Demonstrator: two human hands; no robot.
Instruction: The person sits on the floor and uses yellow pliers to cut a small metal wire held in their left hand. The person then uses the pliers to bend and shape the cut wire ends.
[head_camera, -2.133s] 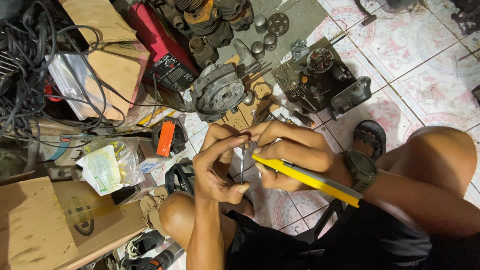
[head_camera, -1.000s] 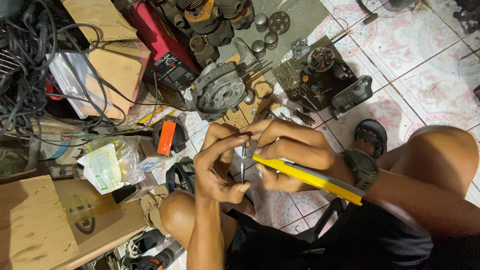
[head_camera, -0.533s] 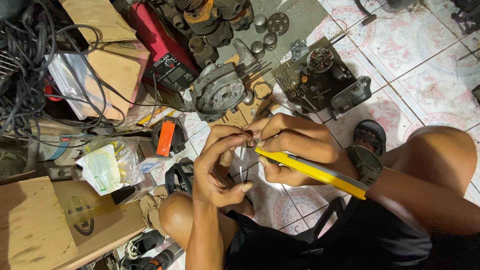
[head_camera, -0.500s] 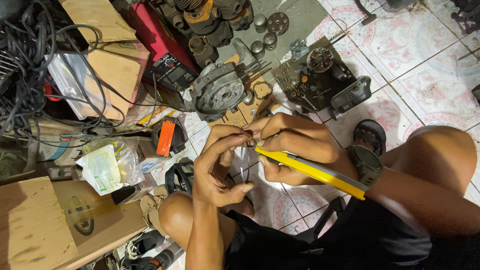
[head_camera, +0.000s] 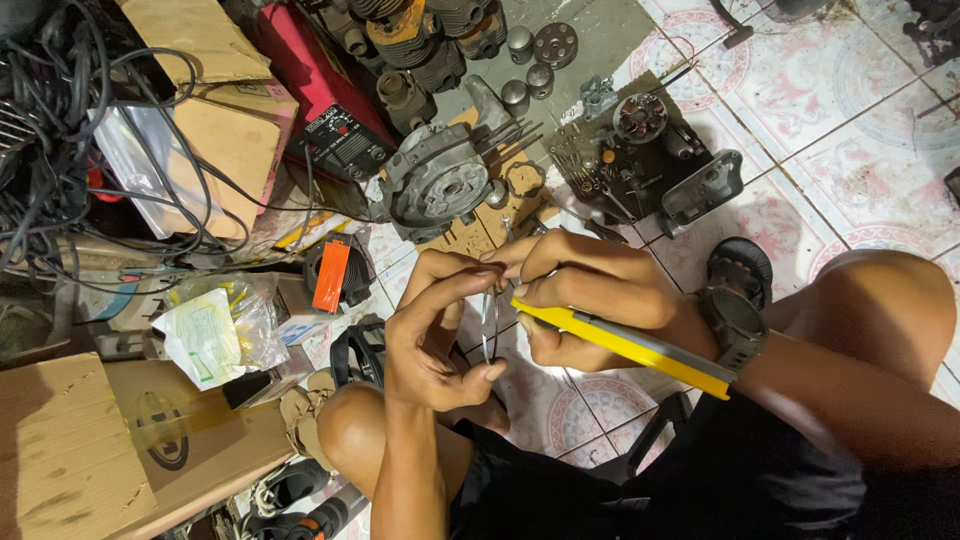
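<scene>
My left hand (head_camera: 432, 335) holds a thin metal ring (head_camera: 489, 330) upright between thumb and fingertips, above my lap. My right hand (head_camera: 585, 295) is shut on a yellow utility knife (head_camera: 625, 345), whose handle runs back along my wrist. Its tip end meets the ring near my left fingertips. A dark watch (head_camera: 735, 325) sits on my right wrist. The blade itself is hidden by my fingers.
On the tiled floor ahead lie a grey engine casing (head_camera: 435, 185), a dark tray of metal parts (head_camera: 640, 150), cylinders (head_camera: 420, 45) and a red box (head_camera: 330, 95). Cardboard boxes (head_camera: 90, 450) and tangled black cables (head_camera: 60, 130) fill the left. A sandal (head_camera: 740, 270) lies by my knee.
Both hands have lifted slightly and my left fingers have opened wider around the ring. The knife stays in my right hand, shifted a little up against the ring.
</scene>
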